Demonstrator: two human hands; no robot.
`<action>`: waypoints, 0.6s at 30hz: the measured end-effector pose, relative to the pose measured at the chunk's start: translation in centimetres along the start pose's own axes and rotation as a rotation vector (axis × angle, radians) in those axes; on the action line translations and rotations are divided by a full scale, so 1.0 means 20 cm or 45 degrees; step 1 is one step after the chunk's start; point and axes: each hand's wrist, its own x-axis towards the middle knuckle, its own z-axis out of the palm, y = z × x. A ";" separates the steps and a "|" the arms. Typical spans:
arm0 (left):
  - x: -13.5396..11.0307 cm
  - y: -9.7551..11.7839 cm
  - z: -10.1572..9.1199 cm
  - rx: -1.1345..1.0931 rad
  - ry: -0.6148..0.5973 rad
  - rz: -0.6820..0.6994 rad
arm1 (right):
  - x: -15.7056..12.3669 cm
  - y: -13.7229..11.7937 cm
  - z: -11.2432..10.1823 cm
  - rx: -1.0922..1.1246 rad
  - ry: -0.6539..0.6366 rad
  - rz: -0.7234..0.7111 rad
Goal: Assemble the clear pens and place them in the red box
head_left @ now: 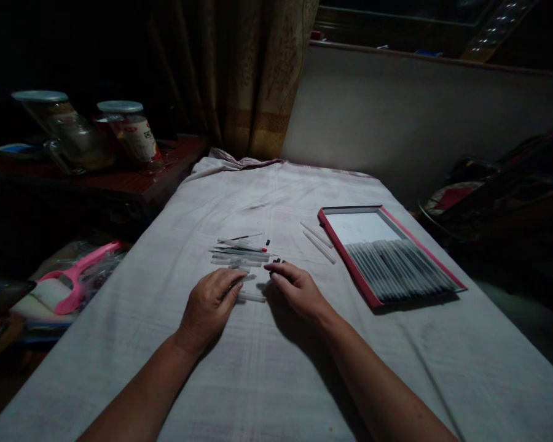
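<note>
My left hand (211, 302) lies palm down on the white cloth (276, 368), fingers together over clear pen barrels (252, 297) beside it. My right hand (295, 286) rests close by, fingers curled, its tips at some small dark caps (276, 261). Just beyond both hands lies a loose pile of pen parts (240, 250): clear tubes, thin refills and one red-tipped piece. Two more clear tubes (319, 240) lie to the right of the pile. A red-edged tray (373, 294) further right holds several assembled pens in a row.
Two lidded jars (129, 132) stand on a dark wooden shelf (133, 181) at the back left. A pink-handled tool (76, 276) lies on clutter left of the table. A curtain (258, 73) hangs behind. Bags (498, 184) are piled at the right.
</note>
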 end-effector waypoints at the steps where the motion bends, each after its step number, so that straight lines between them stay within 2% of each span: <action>1: 0.00 0.01 0.00 0.001 -0.014 0.025 | -0.03 0.01 -0.01 0.204 0.003 0.084; 4: 0.00 0.05 0.01 -0.017 -0.049 0.081 | -0.12 0.00 -0.03 0.667 0.011 0.332; 7: 0.00 0.09 0.01 -0.044 -0.065 0.109 | -0.17 -0.03 -0.03 0.870 0.060 0.434; 13: -0.01 0.11 0.03 -0.072 -0.115 0.121 | -0.18 -0.04 0.01 0.868 0.088 0.385; 18: -0.01 0.10 0.03 -0.049 -0.155 0.092 | -0.18 -0.01 0.03 0.682 0.033 0.265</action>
